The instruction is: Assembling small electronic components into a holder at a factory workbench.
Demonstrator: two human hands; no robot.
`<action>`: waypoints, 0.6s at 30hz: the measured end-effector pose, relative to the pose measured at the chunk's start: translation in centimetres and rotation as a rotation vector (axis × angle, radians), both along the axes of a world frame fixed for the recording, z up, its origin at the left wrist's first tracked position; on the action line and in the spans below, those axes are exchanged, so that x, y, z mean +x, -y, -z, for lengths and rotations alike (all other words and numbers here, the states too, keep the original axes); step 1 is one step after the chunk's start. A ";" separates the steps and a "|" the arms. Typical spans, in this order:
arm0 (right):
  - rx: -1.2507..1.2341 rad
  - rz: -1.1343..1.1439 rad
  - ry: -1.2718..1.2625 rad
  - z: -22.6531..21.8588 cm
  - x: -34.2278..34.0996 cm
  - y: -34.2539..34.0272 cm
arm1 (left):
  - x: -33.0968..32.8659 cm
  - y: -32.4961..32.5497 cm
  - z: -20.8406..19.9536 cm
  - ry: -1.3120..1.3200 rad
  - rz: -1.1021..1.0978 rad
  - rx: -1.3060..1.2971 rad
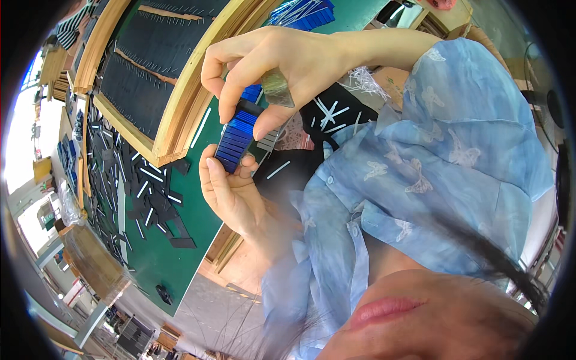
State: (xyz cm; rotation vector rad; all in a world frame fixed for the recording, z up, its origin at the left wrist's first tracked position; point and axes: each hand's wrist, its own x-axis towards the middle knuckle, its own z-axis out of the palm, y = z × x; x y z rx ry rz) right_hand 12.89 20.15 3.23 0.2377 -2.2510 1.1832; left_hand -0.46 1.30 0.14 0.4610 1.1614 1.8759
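Note:
Between both hands is a small stack of shiny blue strips (pixel 234 139), ribbed across its length, with a dark end. My left hand (pixel 235 195) grips its lower end, thumb and fingers closed round it. On the upper end, my right hand (pixel 279 60) closes with its thumb and fingertips. A small greenish, wedge-shaped piece (pixel 276 89) lies against the right hand near the thumb; how it is held is hidden. Several short grey strips (pixel 268 141) show just behind the right thumb. Black cloth (pixel 294 171) with scattered white strips (pixel 330 114) lies beneath, near the blue sleeve.
Wooden frames (pixel 180 129) holding dark panels stand beside the hands on the green table (pixel 180 264). Many loose black pieces (pixel 153 198) and white strips cover part of it. A pile of blue strips (pixel 309 15) lies beyond the frames. Another person (pixel 71 30) in stripes is farther off.

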 end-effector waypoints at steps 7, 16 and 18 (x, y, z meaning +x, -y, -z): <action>0.096 0.041 0.030 -0.5 0.1 -0.2 | -0.3 0.6 -0.2 -0.074 0.027 0.059; -0.387 -0.007 0.310 0.0 0.3 -0.8 | 0.8 0.4 -0.7 -0.192 -0.040 0.037; -0.352 0.005 0.311 -0.1 0.5 -0.9 | 1.0 0.3 -0.7 -0.196 -0.037 0.035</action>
